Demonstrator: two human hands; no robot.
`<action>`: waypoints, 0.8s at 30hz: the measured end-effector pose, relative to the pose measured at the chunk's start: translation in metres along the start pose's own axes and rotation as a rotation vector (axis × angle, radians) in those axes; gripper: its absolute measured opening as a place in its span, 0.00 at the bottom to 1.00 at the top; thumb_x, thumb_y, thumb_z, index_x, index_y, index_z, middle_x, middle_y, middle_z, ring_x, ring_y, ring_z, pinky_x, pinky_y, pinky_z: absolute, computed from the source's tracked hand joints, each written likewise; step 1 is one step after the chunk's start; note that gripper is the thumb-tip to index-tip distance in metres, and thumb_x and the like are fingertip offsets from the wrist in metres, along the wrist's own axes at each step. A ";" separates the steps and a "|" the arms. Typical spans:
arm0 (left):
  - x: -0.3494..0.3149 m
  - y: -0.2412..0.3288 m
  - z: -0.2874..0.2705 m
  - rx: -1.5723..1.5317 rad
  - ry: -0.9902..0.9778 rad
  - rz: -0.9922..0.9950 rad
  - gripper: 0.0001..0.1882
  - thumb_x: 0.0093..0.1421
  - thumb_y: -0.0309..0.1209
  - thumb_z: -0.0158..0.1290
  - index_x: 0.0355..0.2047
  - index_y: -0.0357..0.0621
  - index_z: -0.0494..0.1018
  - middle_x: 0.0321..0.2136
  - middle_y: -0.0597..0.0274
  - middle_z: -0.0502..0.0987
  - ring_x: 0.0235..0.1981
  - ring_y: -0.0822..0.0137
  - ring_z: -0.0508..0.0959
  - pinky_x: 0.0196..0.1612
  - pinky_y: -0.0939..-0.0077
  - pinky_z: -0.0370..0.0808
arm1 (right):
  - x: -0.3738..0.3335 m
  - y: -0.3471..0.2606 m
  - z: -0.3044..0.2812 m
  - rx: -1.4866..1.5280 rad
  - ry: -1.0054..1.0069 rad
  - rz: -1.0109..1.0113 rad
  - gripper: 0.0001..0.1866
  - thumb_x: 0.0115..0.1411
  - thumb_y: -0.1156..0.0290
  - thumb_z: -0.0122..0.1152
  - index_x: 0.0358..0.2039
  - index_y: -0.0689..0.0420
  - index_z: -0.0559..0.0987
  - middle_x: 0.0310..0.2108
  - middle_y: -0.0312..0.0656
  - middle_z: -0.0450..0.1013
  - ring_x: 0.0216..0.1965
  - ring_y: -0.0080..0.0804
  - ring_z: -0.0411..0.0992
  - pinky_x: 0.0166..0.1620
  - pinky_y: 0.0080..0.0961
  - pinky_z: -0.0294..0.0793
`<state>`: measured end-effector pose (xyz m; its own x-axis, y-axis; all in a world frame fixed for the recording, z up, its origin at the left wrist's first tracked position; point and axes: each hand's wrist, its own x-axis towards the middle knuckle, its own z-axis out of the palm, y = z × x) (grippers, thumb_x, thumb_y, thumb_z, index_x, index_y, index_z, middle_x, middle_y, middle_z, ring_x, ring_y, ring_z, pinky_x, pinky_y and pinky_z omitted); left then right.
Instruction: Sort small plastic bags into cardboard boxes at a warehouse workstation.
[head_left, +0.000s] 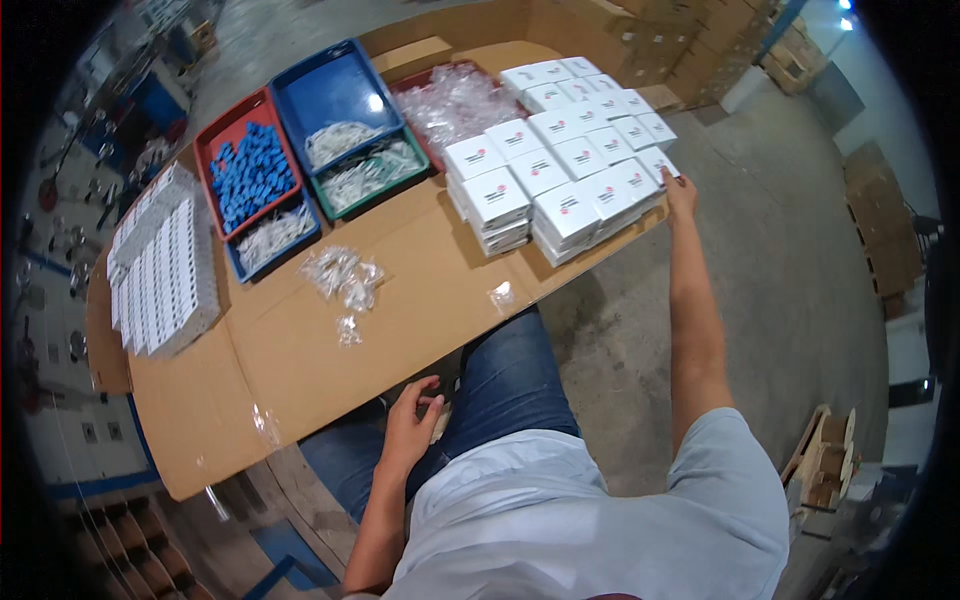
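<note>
At the table's right end, my right hand [681,196] reaches out and grips the outer corner of a small white box [655,163], which sits at the edge of a block of stacked white boxes [575,158]. The thumb shows on the box; part of the other fingers is hidden. My left hand [410,425] hovers over my lap, fingers curved and apart, with nothing in it. On the cardboard-covered table [400,330], nearest to that hand, lies a loose heap of small clear bags [345,275].
Along the back stand a red tray of blue parts [250,175], a blue tray [325,90] and a green tray [375,180] of bagged white pieces, and a red tray of clear plastic bags [460,105]. Rows of white pieces [165,265] fill the left end.
</note>
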<state>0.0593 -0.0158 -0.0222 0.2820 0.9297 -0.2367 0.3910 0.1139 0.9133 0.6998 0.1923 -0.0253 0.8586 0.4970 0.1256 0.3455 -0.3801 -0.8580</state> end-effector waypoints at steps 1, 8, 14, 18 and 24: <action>0.003 0.001 0.004 -0.013 0.007 -0.011 0.19 0.65 0.28 0.57 0.56 0.38 0.73 0.47 0.52 0.79 0.37 0.67 0.82 0.42 0.73 0.77 | 0.017 0.014 -0.008 -0.056 0.024 -0.053 0.31 0.56 0.50 0.73 0.47 0.66 0.82 0.40 0.49 0.81 0.40 0.36 0.77 0.46 0.34 0.75; 0.018 -0.010 -0.025 -0.005 0.264 -0.028 0.16 0.63 0.28 0.58 0.51 0.39 0.76 0.46 0.50 0.79 0.39 0.61 0.81 0.45 0.69 0.76 | -0.077 -0.042 -0.018 0.224 0.321 -0.417 0.17 0.68 0.69 0.57 0.52 0.67 0.76 0.49 0.46 0.78 0.45 0.34 0.78 0.51 0.30 0.77; 0.078 -0.024 -0.071 0.421 0.757 0.090 0.21 0.57 0.36 0.63 0.49 0.42 0.72 0.40 0.54 0.77 0.47 0.51 0.76 0.51 0.55 0.71 | -0.356 -0.134 0.089 0.232 -0.760 -0.742 0.13 0.61 0.83 0.56 0.46 0.59 0.80 0.41 0.41 0.79 0.43 0.31 0.78 0.48 0.27 0.77; 0.104 -0.038 -0.077 0.410 0.863 -0.123 0.21 0.55 0.39 0.64 0.46 0.45 0.75 0.38 0.56 0.78 0.45 0.53 0.76 0.50 0.55 0.69 | -0.427 -0.148 0.168 0.282 -0.831 -0.907 0.14 0.58 0.84 0.59 0.44 0.60 0.80 0.48 0.46 0.76 0.51 0.41 0.76 0.49 0.29 0.78; 0.106 -0.054 -0.073 0.294 0.748 -0.109 0.11 0.57 0.35 0.64 0.36 0.42 0.79 0.32 0.58 0.80 0.33 0.61 0.81 0.42 0.64 0.75 | -0.417 -0.119 0.232 0.246 -0.944 -1.012 0.09 0.56 0.81 0.65 0.39 0.58 0.83 0.53 0.45 0.73 0.51 0.44 0.74 0.51 0.32 0.78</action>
<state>0.0037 0.1019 -0.0722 -0.3909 0.9185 0.0601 0.6262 0.2175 0.7487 0.2124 0.2114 -0.0909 -0.3271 0.8363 0.4400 0.4945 0.5482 -0.6745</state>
